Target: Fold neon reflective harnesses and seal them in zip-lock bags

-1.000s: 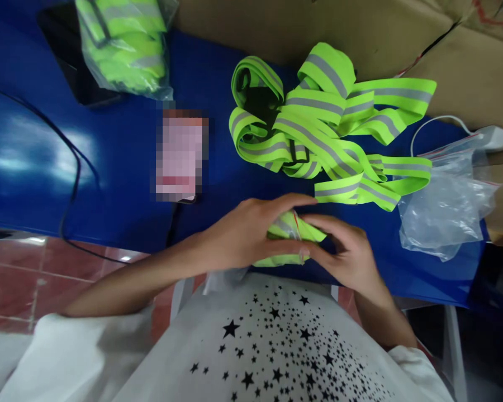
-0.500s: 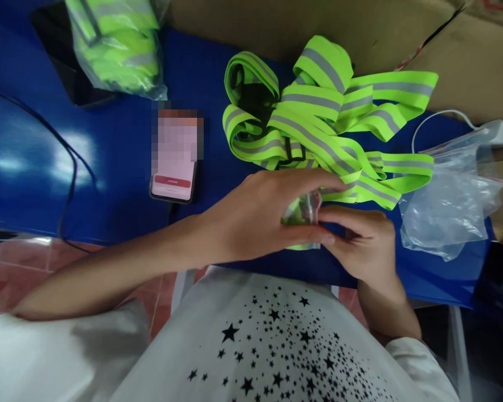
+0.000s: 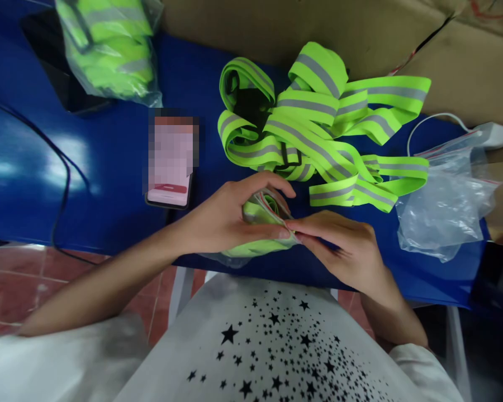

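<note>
Head view: the held bag [image 3: 255, 246] now gapes.

A white shirt [image 3: 171, 374] carries black stars on its front. Right of the biggest star [image 3: 229, 334], smaller stars and dots crowd thickly; left of it they thin out. Well left of that star lies the loose white left sleeve [image 3: 79, 357]; well right, the white right sleeve [image 3: 421, 368]. The left hand [image 3: 230, 215] and right hand [image 3: 347, 245] are bare.
</note>
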Demonstrator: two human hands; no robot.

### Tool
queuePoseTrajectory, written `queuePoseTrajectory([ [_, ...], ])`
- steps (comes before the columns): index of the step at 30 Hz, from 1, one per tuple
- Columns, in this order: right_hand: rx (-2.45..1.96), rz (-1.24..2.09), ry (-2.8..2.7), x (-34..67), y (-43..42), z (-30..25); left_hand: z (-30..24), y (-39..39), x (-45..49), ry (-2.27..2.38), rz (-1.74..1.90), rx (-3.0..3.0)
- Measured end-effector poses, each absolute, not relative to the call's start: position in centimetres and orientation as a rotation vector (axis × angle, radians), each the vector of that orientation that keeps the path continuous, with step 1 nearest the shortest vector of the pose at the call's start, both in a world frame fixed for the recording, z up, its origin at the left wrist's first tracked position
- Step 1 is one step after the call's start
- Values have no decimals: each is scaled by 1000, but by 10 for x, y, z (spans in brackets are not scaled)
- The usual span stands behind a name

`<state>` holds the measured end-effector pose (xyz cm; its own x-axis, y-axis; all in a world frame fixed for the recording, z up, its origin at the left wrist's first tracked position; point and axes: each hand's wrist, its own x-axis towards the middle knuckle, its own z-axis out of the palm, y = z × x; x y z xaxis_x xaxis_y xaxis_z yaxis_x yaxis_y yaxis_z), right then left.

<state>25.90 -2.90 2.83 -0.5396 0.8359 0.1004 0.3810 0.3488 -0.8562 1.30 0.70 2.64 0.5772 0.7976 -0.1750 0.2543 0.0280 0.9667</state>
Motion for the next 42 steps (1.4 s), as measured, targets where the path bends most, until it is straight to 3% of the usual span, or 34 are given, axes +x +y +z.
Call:
queuePoseTrajectory([
  [5,-776,1406,-2404,265,-26,35,49,7,25,833,464,1615],
  [8,-625,1513,-2510,266,-26,34,48,9,36,877,637,1403],
  [12,-894,1416,-2479,264,-30,24,30,10,35,998,799,1221],
  [21,-983,1399,-2157,253,-30,6,17,0,-16,1194,352,1617],
  [28,-997,986,-2339,248,-32,-2,28,-4,6,1226,549,1448],
  [37,-889,1221,-2361,261,-24,5,27,14,0,849,321,1679],
  [42,-872,1176,-2457,269,-10,22,33,12,12,864,524,1671],
])
